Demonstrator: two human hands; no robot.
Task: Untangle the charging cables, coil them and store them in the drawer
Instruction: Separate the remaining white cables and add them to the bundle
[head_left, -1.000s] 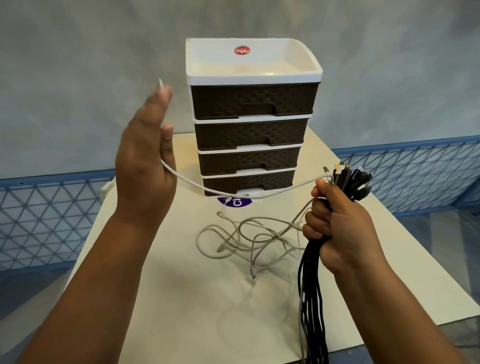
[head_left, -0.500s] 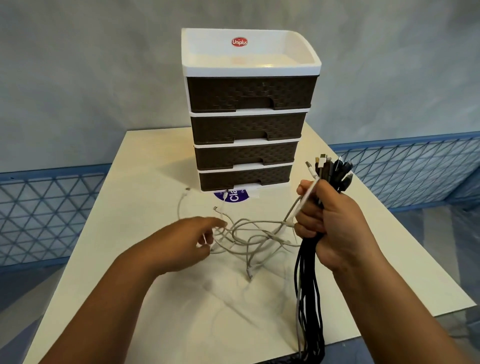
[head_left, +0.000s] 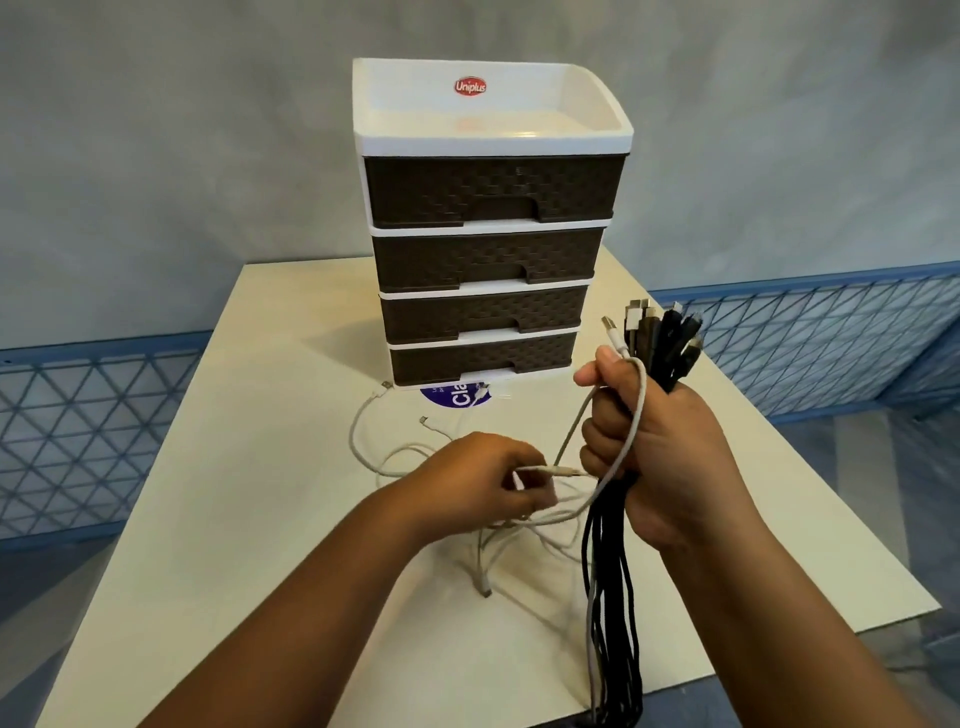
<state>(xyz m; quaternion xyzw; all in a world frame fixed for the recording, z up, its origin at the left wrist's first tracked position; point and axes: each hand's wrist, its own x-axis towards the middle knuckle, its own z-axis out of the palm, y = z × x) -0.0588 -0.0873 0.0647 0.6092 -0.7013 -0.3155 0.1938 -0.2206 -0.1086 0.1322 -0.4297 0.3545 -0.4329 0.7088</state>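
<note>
Now, from the head camera, the right hand (head_left: 660, 447) is fisted tight around a bundle of cables (head_left: 618, 597), mostly black, and it looks like the sorted ones are being parked there so they can't slip back into the mess. The bundle's long axis runs near vertical: plugs (head_left: 662, 332) fan upward above the fist, towards the drawer unit (head_left: 488, 234), while the tails hang straight down past the near table (head_left: 208, 545) edge. One white cable (head_left: 631, 426) loops out of the top of that fist and curves down the front of it.

The left hand (head_left: 483, 483) sits low over the white tangle (head_left: 415, 457) on the tabletop, fingertips pinching a thin white lead near its connector (head_left: 563, 472); that connector lies roughly level and points right, at the right hand. My read is it's being teased free to join the bundle.

The remaining white cables sprawl between the hands and the unit, loose ends reaching towards the bottom drawer (head_left: 483, 358). All four drawers appear closed, so coiling and stowing are yet to come.
</note>
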